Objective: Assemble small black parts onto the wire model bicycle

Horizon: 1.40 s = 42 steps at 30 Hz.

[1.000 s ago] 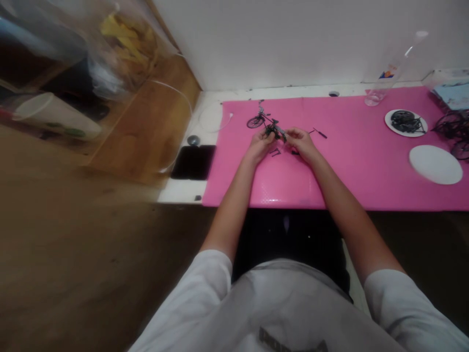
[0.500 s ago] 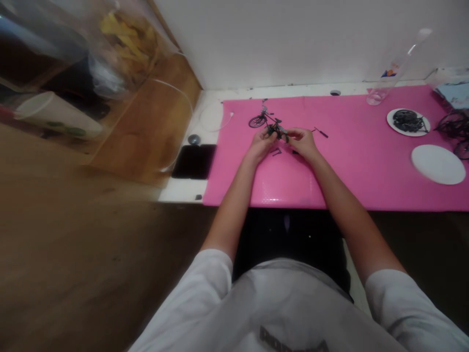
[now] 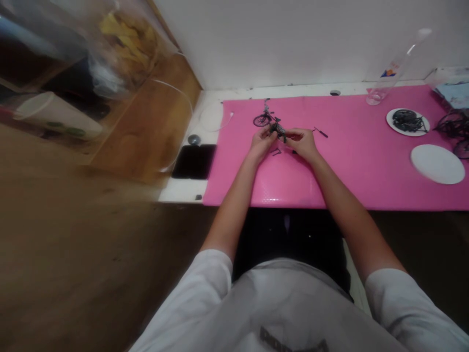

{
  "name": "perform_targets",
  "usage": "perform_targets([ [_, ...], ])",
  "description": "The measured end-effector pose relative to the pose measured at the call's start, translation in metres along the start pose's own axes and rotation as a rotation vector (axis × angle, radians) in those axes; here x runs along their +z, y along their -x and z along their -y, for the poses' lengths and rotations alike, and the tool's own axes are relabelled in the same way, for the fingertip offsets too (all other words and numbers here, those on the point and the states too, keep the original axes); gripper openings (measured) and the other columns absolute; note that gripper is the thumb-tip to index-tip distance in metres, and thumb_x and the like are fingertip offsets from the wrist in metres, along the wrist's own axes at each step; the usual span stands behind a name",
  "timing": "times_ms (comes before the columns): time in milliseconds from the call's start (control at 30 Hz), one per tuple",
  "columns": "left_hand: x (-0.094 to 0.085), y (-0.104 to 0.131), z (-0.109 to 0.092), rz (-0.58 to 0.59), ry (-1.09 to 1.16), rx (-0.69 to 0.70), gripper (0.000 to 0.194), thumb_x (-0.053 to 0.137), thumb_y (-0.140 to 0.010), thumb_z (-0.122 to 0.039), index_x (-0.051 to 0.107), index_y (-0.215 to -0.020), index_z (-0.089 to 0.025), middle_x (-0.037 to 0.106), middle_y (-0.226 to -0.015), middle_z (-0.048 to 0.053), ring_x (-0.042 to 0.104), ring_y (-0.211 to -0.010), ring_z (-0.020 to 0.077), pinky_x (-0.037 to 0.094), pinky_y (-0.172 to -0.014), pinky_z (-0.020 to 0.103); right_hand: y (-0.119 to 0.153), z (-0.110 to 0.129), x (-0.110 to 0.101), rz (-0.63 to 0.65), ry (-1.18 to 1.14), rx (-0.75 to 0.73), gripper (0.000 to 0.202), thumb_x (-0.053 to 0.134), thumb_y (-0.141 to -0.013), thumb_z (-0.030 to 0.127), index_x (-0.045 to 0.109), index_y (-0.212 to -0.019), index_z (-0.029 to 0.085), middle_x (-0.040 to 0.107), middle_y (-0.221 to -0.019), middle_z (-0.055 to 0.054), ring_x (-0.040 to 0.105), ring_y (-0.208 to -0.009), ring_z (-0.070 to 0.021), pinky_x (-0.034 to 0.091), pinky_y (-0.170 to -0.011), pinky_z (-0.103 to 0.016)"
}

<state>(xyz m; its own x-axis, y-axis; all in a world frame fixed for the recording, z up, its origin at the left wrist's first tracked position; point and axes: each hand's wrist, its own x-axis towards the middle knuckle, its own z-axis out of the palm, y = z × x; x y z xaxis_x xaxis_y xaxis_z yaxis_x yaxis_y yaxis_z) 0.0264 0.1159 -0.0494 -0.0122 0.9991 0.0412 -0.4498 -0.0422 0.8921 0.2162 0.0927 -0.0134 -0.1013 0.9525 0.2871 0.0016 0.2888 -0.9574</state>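
A small black model bicycle (image 3: 271, 117) is held above the pink mat, its front wheel and handlebar pointing to the far left. My left hand (image 3: 261, 142) is closed around its rear part, fingers by the frame and back wheel. From the other side, my right hand (image 3: 301, 143) pinches at the back wheel; its fingertips are too small to make out fully. Just below the hands lie small dark parts (image 3: 276, 152) on the mat. A thin black screwdriver-like tool (image 3: 322, 132) lies to the right of my right hand.
The pink mat (image 3: 359, 166) covers most of the white table. At right are a white plate of black parts (image 3: 392, 128), a white disc-shaped lid or plate (image 3: 437, 164), more black model bicycles (image 3: 454, 129) and a clear bottle (image 3: 375, 95). A black flat device (image 3: 194, 162) lies left.
The model bicycle has turned a little in my hands, its front wheel shifting slightly to the right. Both hands stay in nearly the same place.
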Motion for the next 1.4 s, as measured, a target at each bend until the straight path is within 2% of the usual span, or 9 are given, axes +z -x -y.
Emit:
perform_targets([
  [100,-0.001,-0.002,0.002,-0.096,0.000,0.052,0.039,0.109,-0.077,-0.021,0.083,-0.106,-0.019,0.087,-0.116,0.009,0.081,-0.117,0.0209,0.061,-0.117,0.037,0.003,0.003,0.004,-0.028,-0.013,-0.019,0.035,0.108,-0.073,0.052,0.096,-0.094,0.026,0.092,-0.106,-0.007,0.086,-0.102,-0.0264,0.073,-0.105,-0.046],
  [200,-0.002,0.000,0.001,-0.073,0.012,0.058,0.032,0.107,-0.079,-0.019,0.084,-0.101,-0.018,0.087,-0.108,0.007,0.080,-0.103,0.0167,0.062,-0.110,0.033,0.005,0.005,0.006,-0.035,0.065,-0.024,0.022,0.105,-0.080,0.041,0.097,-0.095,0.027,0.091,-0.108,-0.009,0.084,-0.101,-0.0269,0.073,-0.105,-0.048],
  [367,0.005,0.010,-0.009,-0.025,-0.003,-0.012,0.030,0.107,-0.083,-0.024,0.088,-0.106,-0.021,0.089,-0.115,0.008,0.084,-0.107,0.0189,0.063,-0.105,0.032,0.006,0.007,0.006,-0.078,0.195,-0.093,0.014,0.093,-0.092,0.023,0.098,-0.104,0.030,0.088,-0.112,-0.009,0.081,-0.109,-0.0274,0.070,-0.113,-0.051],
  [500,0.010,0.015,-0.016,-0.018,0.009,-0.068,0.023,0.105,-0.085,-0.020,0.088,-0.100,-0.021,0.090,-0.110,0.007,0.084,-0.111,0.0216,0.066,-0.103,0.032,0.005,0.005,0.005,-0.068,0.214,-0.105,0.016,0.094,-0.092,0.024,0.098,-0.106,0.030,0.086,-0.116,-0.011,0.079,-0.111,-0.0277,0.071,-0.113,-0.051],
  [633,0.010,0.014,-0.023,0.003,0.051,-0.133,0.005,0.087,-0.101,-0.024,0.087,-0.099,-0.019,0.091,-0.111,0.010,0.086,-0.116,0.0253,0.064,-0.112,0.039,0.004,0.000,0.002,-0.092,0.217,-0.134,0.016,0.094,-0.092,0.028,0.098,-0.107,0.031,0.085,-0.116,-0.010,0.078,-0.112,-0.0279,0.071,-0.112,-0.052],
  [767,0.010,0.014,-0.030,0.032,0.090,-0.188,0.035,0.076,-0.110,-0.047,0.086,-0.098,-0.017,0.091,-0.112,0.015,0.085,-0.124,0.0308,0.064,-0.111,0.041,0.002,-0.004,0.001,-0.096,0.200,-0.169,0.016,0.094,-0.091,0.027,0.098,-0.106,0.031,0.084,-0.114,-0.010,0.078,-0.108,-0.0281,0.072,-0.107,-0.052],
  [867,0.013,0.018,-0.030,0.061,0.064,-0.156,0.039,0.087,-0.103,-0.058,0.086,-0.104,-0.018,0.091,-0.116,0.014,0.085,-0.122,0.0288,0.064,-0.106,0.035,0.001,-0.003,0.000,-0.085,0.235,-0.156,0.014,0.093,-0.091,0.025,0.098,-0.102,0.032,0.084,-0.115,-0.010,0.078,-0.108,-0.0279,0.070,-0.109,-0.052],
  [1100,0.018,0.022,-0.018,0.084,0.009,-0.108,0.025,0.103,-0.089,-0.031,0.080,-0.095,-0.021,0.082,-0.092,0.001,0.074,-0.079,0.0114,0.058,-0.079,0.024,0.001,-0.001,-0.002,-0.051,0.296,-0.182,0.004,0.093,-0.093,0.031,0.096,-0.095,0.032,0.082,-0.111,-0.009,0.076,-0.105,-0.0284,0.070,-0.104,-0.050],
  [1400,0.021,0.021,-0.019,0.046,-0.009,-0.158,0.013,0.091,-0.097,-0.024,0.084,-0.108,-0.022,0.085,-0.092,0.002,0.077,-0.079,0.0133,0.058,-0.077,0.025,0.002,-0.003,0.001,-0.107,0.117,-0.075,0.013,0.101,-0.083,0.037,0.094,-0.091,0.028,0.082,-0.116,-0.010,0.078,-0.111,-0.0277,0.073,-0.106,-0.050],
])
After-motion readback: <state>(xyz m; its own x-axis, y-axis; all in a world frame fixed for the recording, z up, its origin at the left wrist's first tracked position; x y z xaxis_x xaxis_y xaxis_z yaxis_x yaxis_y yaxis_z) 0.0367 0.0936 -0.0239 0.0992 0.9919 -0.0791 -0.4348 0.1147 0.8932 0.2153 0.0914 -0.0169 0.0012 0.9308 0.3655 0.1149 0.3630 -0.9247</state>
